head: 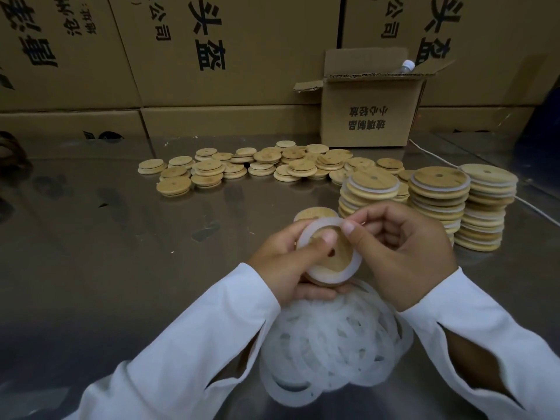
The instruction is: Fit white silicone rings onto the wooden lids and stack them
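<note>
Sleeves: white long sleeves (194, 353) cover both forearms, which enter from the bottom edge.
Ring pile: a loose heap of white silicone rings (333, 344) lies on the worktop (121, 237) between the forearms, just below the hands.
Left hand: the left hand (281, 262) cups a wooden lid (341, 256) from underneath; its fingers (318, 294) are curled round the lid's lower edge and the thumb presses on the ring's inner edge.
Right hand: the right hand (403, 256) pinches the top edge of the held ring (321, 272) between thumb and forefinger, the other fingers curled in.
Held ring: white, lying round the raised centre of the lid, which has a small hole in the middle; whether it is fully seated at the top I cannot tell.
Spare lid: one bare lid (315, 213) lies flat on the worktop just behind the hands.
Finished stacks: three stacks of ringed lids (439, 195) stand side by side to the right, behind the right hand.
Loose lids: a spread of ringless lids (242, 168) lies farther back, some overlapping.
Small box: an open carton (369, 116) stands behind the stacks, a bottle cap (407, 66) showing above its rim.
Cable: a white cable (436, 156) runs across the worktop at right.
Backdrop: large printed cartons (227, 50) form a wall at the back.
</note>
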Available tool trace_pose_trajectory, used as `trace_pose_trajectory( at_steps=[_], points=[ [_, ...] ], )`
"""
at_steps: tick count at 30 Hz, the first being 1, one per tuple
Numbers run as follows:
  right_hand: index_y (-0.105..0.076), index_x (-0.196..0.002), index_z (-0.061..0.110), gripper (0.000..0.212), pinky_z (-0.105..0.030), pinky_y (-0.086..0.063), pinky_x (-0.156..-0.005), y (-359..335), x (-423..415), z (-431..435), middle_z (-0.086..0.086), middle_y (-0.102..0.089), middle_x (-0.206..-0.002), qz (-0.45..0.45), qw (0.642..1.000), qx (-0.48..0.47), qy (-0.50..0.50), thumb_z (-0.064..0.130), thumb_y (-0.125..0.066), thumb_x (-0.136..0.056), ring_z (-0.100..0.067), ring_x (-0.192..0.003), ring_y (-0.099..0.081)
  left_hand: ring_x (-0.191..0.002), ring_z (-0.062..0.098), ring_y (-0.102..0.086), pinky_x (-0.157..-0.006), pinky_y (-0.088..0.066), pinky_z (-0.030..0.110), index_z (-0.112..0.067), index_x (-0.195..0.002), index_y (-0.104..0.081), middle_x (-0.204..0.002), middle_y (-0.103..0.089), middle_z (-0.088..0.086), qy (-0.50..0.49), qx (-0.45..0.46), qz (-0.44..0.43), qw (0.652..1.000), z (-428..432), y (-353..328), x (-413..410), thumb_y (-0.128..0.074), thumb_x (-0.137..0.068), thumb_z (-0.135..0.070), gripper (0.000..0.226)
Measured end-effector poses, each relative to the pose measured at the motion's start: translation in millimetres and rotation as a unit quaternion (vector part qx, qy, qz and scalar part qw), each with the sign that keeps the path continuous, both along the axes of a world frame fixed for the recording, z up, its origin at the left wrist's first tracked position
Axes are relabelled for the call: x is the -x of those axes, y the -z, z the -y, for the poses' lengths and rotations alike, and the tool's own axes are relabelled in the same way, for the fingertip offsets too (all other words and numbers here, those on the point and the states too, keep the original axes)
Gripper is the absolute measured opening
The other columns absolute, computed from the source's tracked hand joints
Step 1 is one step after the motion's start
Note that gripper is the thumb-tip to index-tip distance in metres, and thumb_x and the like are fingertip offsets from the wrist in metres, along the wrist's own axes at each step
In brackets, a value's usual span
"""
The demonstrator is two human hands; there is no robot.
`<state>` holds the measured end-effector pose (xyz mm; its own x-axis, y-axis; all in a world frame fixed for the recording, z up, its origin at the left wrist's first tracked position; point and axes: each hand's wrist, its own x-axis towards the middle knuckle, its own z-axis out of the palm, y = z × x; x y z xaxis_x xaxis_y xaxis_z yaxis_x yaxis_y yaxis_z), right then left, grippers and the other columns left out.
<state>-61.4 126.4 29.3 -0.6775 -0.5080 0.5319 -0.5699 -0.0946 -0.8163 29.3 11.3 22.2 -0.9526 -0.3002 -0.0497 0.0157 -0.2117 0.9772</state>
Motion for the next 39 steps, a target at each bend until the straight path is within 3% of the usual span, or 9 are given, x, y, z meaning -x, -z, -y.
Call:
trace_pose_trajectory(
  at_steps=[4, 8, 13, 19, 27, 31, 36, 39],
  points=[
    [-0.062, -0.065, 0.029, 0.011, -0.021, -0.045, -0.049, -1, 0, -1, -0.005, -0.060, -0.056, 0.000, 0.999, -0.014, 0.039, 0.023, -0.067, -0.072, -0.013, -0.049, -0.053, -0.070, 0.027, -0.070, -0.056, -0.056, 0.022, -0.028, -0.099, -0.064, -0.084, -0.073, 0.004, 0.016, 0.001, -0.014, 1.000, 0, 3, -2, -0.058, -0.082, -0.022, 0.019],
    [-0.065, -0.066, 0.029, 0.010, -0.030, -0.049, -0.055, 0, 1, -2, -0.007, -0.064, -0.058, 0.022, 0.998, -0.028, 0.046, 0.022, -0.069, -0.073, -0.023, -0.056, -0.059, -0.071, 0.025, -0.071, -0.057, -0.056, 0.022, -0.026, -0.101, -0.063, -0.084, -0.073, 0.004, 0.024, 0.005, -0.020, 1.000, 0, 2, -2, -0.059, -0.074, -0.028, 0.027],
    [-0.068, -0.064, 0.027, 0.011, -0.013, -0.048, -0.050, -3, 5, -5, 0.003, -0.068, -0.058, 0.097, 0.995, -0.019, 0.009, 0.021, -0.072, -0.072, -0.003, -0.048, -0.060, -0.076, 0.025, -0.071, -0.061, -0.056, 0.024, -0.023, -0.099, -0.067, -0.087, -0.073, 0.007, 0.015, 0.006, -0.039, 0.999, 0, 2, -2, -0.059, -0.069, -0.035, 0.033],
    [-0.066, -0.065, 0.018, 0.007, -0.011, -0.046, -0.047, -6, 6, -4, 0.005, -0.066, -0.051, 0.174, 0.984, 0.021, -0.020, 0.016, -0.068, -0.072, -0.002, -0.045, -0.058, -0.086, 0.025, -0.070, -0.065, -0.055, 0.022, -0.019, -0.100, -0.069, -0.095, -0.072, 0.010, 0.012, 0.002, -0.054, 0.998, 1, 1, -2, -0.059, -0.070, -0.032, 0.033],
    [-0.064, -0.068, 0.017, 0.013, -0.008, -0.043, -0.045, -5, 6, -3, 0.009, -0.062, -0.047, 0.132, 0.991, 0.006, -0.028, 0.010, -0.063, -0.079, 0.000, -0.043, -0.054, -0.083, 0.022, -0.069, -0.065, -0.056, 0.024, -0.014, -0.100, -0.067, -0.095, -0.070, 0.013, -0.028, -0.020, -0.071, 0.997, -2, 1, 0, -0.057, -0.070, -0.027, 0.034],
    [-0.064, -0.066, 0.017, 0.013, -0.010, -0.045, -0.046, -4, 8, -2, 0.007, -0.063, -0.048, 0.145, 0.989, 0.008, -0.028, 0.011, -0.064, -0.078, -0.001, -0.043, -0.055, -0.088, 0.028, -0.067, -0.068, -0.058, 0.030, -0.011, -0.108, -0.064, -0.102, -0.068, 0.017, -0.041, -0.042, -0.058, 0.997, -3, 3, 3, -0.053, -0.081, -0.024, 0.032],
    [-0.065, -0.064, 0.021, 0.013, -0.009, -0.044, -0.045, -7, 9, -6, 0.005, -0.063, -0.049, 0.098, 0.995, -0.029, -0.021, 0.013, -0.070, -0.073, -0.002, -0.045, -0.056, -0.074, 0.023, -0.070, -0.062, -0.059, 0.033, -0.010, -0.100, -0.066, -0.087, -0.071, 0.013, -0.041, -0.094, -0.033, 0.994, 0, 1, 4, -0.051, -0.087, -0.019, 0.023],
    [-0.066, -0.069, 0.024, 0.007, -0.018, -0.051, -0.053, -7, 9, -7, 0.001, -0.064, -0.055, 0.063, 0.997, -0.049, -0.001, 0.023, -0.072, -0.068, -0.011, -0.051, -0.059, -0.073, 0.021, -0.070, -0.063, -0.059, 0.032, -0.011, -0.100, -0.067, -0.088, -0.071, 0.012, -0.050, -0.083, -0.028, 0.995, 0, 2, 5, -0.051, -0.088, -0.019, 0.020]
  ],
)
